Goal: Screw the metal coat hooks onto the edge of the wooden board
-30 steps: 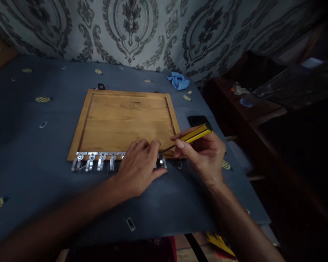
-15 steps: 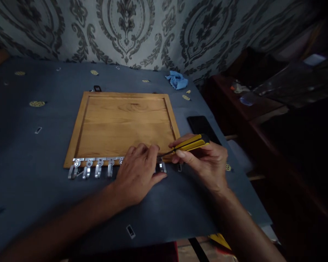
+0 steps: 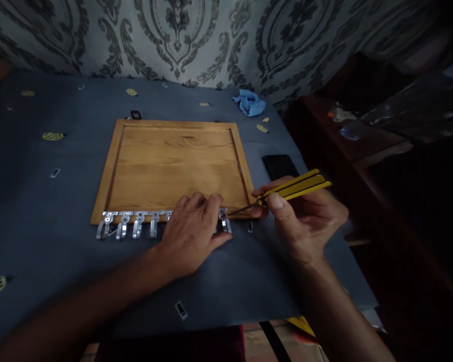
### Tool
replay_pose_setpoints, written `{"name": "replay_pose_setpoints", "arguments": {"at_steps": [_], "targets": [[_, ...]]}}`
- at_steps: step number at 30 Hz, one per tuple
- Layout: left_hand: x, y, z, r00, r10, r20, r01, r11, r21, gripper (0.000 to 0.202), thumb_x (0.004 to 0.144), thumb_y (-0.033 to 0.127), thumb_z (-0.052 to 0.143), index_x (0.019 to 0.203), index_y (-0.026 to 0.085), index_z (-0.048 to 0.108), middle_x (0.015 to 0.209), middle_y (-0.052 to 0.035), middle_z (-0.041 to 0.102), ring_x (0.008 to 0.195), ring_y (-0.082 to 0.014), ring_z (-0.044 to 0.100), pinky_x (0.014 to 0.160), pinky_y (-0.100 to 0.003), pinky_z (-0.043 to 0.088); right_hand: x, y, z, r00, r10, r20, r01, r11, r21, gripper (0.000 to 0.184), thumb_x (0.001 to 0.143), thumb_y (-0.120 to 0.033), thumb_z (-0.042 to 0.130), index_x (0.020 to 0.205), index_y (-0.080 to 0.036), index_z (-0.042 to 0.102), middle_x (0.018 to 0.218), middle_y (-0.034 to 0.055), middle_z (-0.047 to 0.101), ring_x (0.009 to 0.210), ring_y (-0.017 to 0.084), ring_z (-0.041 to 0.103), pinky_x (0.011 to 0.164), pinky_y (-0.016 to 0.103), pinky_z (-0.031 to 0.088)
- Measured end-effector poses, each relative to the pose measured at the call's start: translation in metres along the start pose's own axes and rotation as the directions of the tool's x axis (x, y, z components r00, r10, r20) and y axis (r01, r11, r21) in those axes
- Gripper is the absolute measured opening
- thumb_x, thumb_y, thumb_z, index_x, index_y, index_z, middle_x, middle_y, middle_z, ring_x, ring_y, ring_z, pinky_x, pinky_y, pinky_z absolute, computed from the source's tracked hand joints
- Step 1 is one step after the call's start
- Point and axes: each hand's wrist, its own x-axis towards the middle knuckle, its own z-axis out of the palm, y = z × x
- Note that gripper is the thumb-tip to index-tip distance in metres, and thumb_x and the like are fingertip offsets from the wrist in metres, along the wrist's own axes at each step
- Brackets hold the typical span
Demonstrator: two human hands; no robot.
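Note:
A square wooden board (image 3: 173, 166) lies on a blue-covered table (image 3: 41, 211). Along its near edge runs a metal strip of silver hooks (image 3: 130, 223). My left hand (image 3: 191, 236) lies palm down on the right part of that strip, fingers curled over it and pressing it to the board's edge. My right hand (image 3: 302, 216) pinches a yellow and black screwdriver (image 3: 292, 186), whose thin tip points left at the rightmost hook (image 3: 224, 221), close to my left fingertips.
A black phone (image 3: 281, 166) lies right of the board. A crumpled blue cloth (image 3: 249, 103) sits at the table's far right corner by the patterned wall. Small loose bits dot the blue cover. A dark wooden shelf (image 3: 362, 146) stands to the right.
My right hand has drawn the screwdriver a little to the right and raised its handle. My left hand has stayed on the hook strip. The camera shifted slightly.

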Motion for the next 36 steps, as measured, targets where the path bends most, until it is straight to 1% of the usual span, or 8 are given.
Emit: {"name": "replay_pose_setpoints", "arguments": {"at_steps": [4,10,16,24,28,30,33,36], "targets": [[0.0005,0.001,-0.0008,1.0,0.005,0.012,-0.005,1.0,0.021,0.048,0.084,0.039,0.079,0.113,0.017,0.048,0.104,-0.0088,0.066,0.103,-0.0292,0.061,0.087,-0.043,0.049,-0.0007,0.0007,0.0008,0.999,-0.021,0.042,0.022,1.0,-0.018,0.009,0.083,-0.034,0.079,0.085,-0.026,0.075,0.078,0.0,0.075,0.051,0.014,0.067,0.043,0.027,0.055],[-0.0009,-0.0001,0.0008,1.0,-0.001,-0.013,0.001,1.0,-0.002,0.046,0.084,0.038,0.079,0.112,0.021,0.047,0.102,-0.0051,0.066,0.103,-0.027,0.062,0.089,-0.041,0.048,-0.0018,0.0005,0.0037,0.998,-0.009,0.057,0.01,1.0,-0.011,0.006,0.084,-0.032,0.078,0.084,-0.027,0.074,0.08,-0.0008,0.074,0.053,0.014,0.067,0.047,0.029,0.055],[-0.0007,0.0001,0.0006,1.0,0.0,-0.008,0.0,1.0,-0.007,0.046,0.083,0.038,0.079,0.111,0.02,0.047,0.102,-0.0061,0.066,0.103,-0.028,0.061,0.089,-0.043,0.048,-0.0019,0.0008,0.0038,0.996,-0.018,0.092,0.021,0.999,-0.029,0.003,0.085,-0.029,0.076,0.086,-0.028,0.075,0.084,-0.001,0.074,0.052,0.013,0.065,0.047,0.027,0.056],[-0.0004,0.0009,-0.0007,1.0,-0.017,-0.004,0.017,0.999,-0.035,0.046,0.082,0.037,0.081,0.11,0.02,0.048,0.102,-0.006,0.065,0.105,-0.0281,0.061,0.09,-0.042,0.048,-0.0016,0.001,0.0012,0.985,-0.092,0.148,0.105,0.991,-0.081,0.005,0.086,-0.026,0.075,0.082,-0.027,0.073,0.081,-0.0007,0.075,0.065,0.016,0.069,0.058,0.031,0.057],[0.0,0.0012,-0.0002,1.0,-0.021,0.008,0.021,1.0,-0.02,0.047,0.082,0.038,0.081,0.111,0.02,0.048,0.102,-0.006,0.065,0.104,-0.0281,0.061,0.09,-0.043,0.048,-0.0015,0.0013,0.0,0.984,-0.085,0.159,0.101,0.991,-0.092,0.008,0.086,-0.028,0.075,0.079,-0.027,0.072,0.081,-0.0007,0.075,0.063,0.016,0.069,0.056,0.03,0.056],[0.0,0.0012,-0.0001,1.0,-0.02,0.007,0.02,1.0,-0.012,0.047,0.082,0.038,0.08,0.111,0.02,0.048,0.102,-0.006,0.065,0.103,-0.0278,0.061,0.089,-0.042,0.048,-0.0015,0.0034,-0.0007,0.981,-0.078,0.176,0.092,0.993,-0.073,0.005,0.087,-0.026,0.075,0.082,-0.027,0.072,0.08,-0.0013,0.075,0.061,0.015,0.068,0.053,0.029,0.054],[-0.0003,0.001,-0.0002,1.0,-0.017,-0.001,0.017,1.0,-0.001,0.045,0.082,0.039,0.08,0.109,0.02,0.048,0.101,-0.0058,0.065,0.103,-0.0276,0.062,0.088,-0.042,0.049,-0.001,0.0064,-0.0012,0.973,-0.105,0.205,0.12,0.991,-0.059,0.006,0.087,-0.022,0.074,0.088,-0.027,0.073,0.077,-0.0021,0.073,0.059,0.014,0.066,0.052,0.028,0.053],[-0.0004,0.0009,-0.0006,1.0,-0.009,0.001,0.009,1.0,0.012,0.045,0.082,0.039,0.08,0.108,0.02,0.049,0.101,-0.0057,0.066,0.103,-0.0278,0.062,0.088,-0.042,0.049,0.0004,0.0064,0.0004,0.971,-0.134,0.2,0.152,0.986,-0.076,0.006,0.086,-0.02,0.075,0.087,-0.026,0.072,0.077,-0.0018,0.072,0.059,0.013,0.065,0.053,0.028,0.052]]}}
